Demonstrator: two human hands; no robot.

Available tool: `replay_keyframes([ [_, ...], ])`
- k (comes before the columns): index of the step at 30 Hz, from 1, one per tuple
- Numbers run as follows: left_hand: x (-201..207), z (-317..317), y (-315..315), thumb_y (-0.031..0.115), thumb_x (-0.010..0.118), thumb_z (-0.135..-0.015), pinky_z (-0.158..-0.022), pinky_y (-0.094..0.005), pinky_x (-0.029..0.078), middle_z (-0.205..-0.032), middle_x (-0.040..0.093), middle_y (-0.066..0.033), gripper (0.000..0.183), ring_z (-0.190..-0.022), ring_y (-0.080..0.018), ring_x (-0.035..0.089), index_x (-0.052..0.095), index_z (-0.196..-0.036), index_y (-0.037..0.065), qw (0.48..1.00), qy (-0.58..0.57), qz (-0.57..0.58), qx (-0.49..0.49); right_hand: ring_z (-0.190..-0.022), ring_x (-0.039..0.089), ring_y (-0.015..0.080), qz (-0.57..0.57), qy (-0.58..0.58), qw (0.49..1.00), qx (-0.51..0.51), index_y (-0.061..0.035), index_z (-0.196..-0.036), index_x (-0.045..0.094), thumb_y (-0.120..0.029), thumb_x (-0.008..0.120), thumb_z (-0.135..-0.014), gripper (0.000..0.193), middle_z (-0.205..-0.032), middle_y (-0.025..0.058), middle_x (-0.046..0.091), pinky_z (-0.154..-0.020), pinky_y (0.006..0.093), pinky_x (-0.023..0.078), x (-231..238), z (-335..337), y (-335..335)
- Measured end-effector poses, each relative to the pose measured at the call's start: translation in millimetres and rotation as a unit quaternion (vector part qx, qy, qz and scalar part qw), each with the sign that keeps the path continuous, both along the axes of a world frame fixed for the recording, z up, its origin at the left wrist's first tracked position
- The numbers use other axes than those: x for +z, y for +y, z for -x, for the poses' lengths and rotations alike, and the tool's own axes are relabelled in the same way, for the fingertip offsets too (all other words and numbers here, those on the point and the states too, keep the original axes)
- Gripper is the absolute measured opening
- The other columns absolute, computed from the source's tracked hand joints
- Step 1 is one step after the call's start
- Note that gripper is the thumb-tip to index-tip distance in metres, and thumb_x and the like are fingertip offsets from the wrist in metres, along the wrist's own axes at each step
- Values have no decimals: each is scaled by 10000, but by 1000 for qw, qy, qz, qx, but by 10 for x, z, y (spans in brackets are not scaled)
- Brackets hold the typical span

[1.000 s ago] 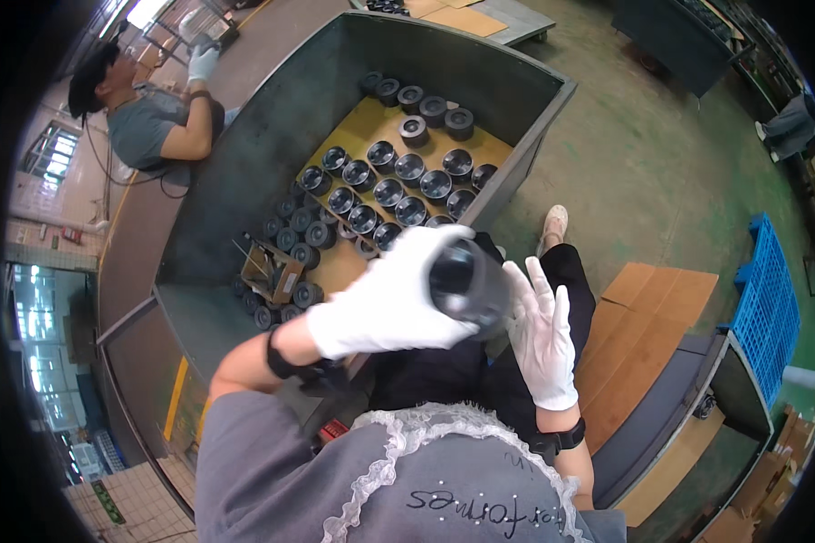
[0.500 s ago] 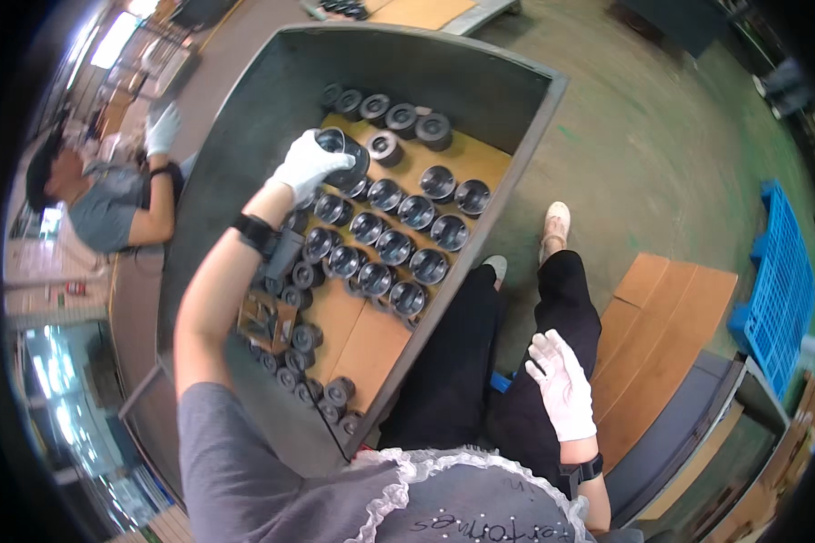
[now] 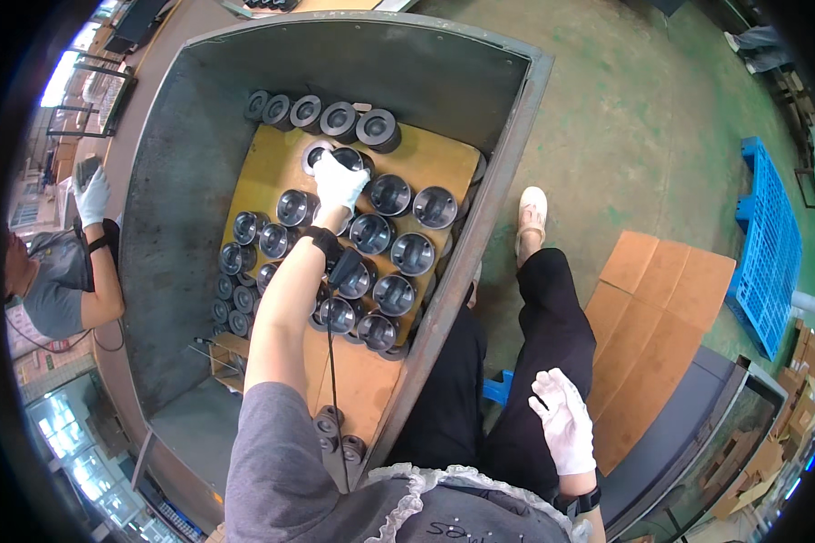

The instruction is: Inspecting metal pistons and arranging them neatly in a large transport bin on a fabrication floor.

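Note:
My left hand (image 3: 339, 186), in a white glove, reaches into a grey metal bin (image 3: 380, 56). Its fingers close around the rim of a dark metal piston (image 3: 347, 160), which is partly hidden by the glove. Beside it stands a lighter ring-topped piece (image 3: 314, 157). Nearer me, several cup-like pistons (image 3: 390, 195) stand open end up in rows on a yellow-brown board (image 3: 445, 163). Out of the bin, over my right leg, my gloved right hand (image 3: 564, 423) hangs with nothing in it, fingers loosely curled and apart from the thumb.
Thick dark pieces (image 3: 378, 129) line the bin's far side. A cable (image 3: 332, 389) runs along my left arm. Flattened cardboard (image 3: 652, 317) and a blue pallet (image 3: 771, 249) lie to the right. A co-worker (image 3: 63, 285) at the left holds up a dark part (image 3: 87, 169).
My left hand has lowered the piston toward the board, beside the ring-topped piece. The whole view has shifted. My right hand stays over my leg. A dark part now shows in the co-worker's hand.

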State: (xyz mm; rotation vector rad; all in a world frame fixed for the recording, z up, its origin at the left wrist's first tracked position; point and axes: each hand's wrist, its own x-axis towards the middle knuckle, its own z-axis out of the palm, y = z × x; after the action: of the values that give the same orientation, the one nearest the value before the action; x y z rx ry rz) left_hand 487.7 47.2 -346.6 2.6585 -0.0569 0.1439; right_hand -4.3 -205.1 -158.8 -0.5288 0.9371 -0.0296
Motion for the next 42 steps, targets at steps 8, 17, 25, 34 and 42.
replay_keyframes([
  [8, -14, -60, -298, 349, 827, -726, -918, -452, 570, -1177, 666, -290, 697, -1078, -423, 678, 566, -1210, -79, 982, 150, -67, 88, -1198, 634, 247, 46, 15, 999, 24, -47, -1370, 578, -291, 567, -1029, 419, -1321, 134, 650, -999, 404, 510, -59, -90, 148],
  [17, -322, -36, -280, 373, 859, -731, -934, -455, 561, -1219, 640, -274, 751, -1108, -411, 658, 539, -1259, -55, 978, 125, -134, 98, -1231, 609, 245, 42, 9, 999, 15, -38, -1390, 564, -249, 556, -1039, 410, -1353, 151, 625, -1036, 408, 489, -56, -117, 167],
  [25, -2, -271, 39, 580, 707, -821, -1028, -499, 489, -1375, 459, -357, 811, -1202, -476, 571, 534, -1295, -54, 986, 82, -63, 132, -1218, 625, 250, 24, 2, 1000, 11, -37, -1383, 571, -240, 553, -1042, 397, -1344, 151, 635, -1033, 416, 496, -161, -148, 193],
  [34, -393, -953, 562, 582, 830, -680, -1071, -453, 476, -1339, 607, -225, 898, -1257, -404, 574, 559, -1342, 39, 980, 169, -53, 91, -1215, 625, 247, 17, 17, 1000, -4, -44, -1377, 575, -239, 531, -1051, 383, -1339, 143, 639, -1035, 412, 494, -186, -100, 185],
  [42, 705, -358, 644, 445, 871, -742, -1027, -414, 498, -1317, 620, -247, 877, -1207, -337, 619, 525, -1383, -42, 988, -12, 140, 69, -1221, 622, 280, 26, -14, 1000, -5, -17, -1399, 546, -229, 527, -1049, 409, -1355, 167, 622, -1052, 427, 487, -108, 31, 110],
])
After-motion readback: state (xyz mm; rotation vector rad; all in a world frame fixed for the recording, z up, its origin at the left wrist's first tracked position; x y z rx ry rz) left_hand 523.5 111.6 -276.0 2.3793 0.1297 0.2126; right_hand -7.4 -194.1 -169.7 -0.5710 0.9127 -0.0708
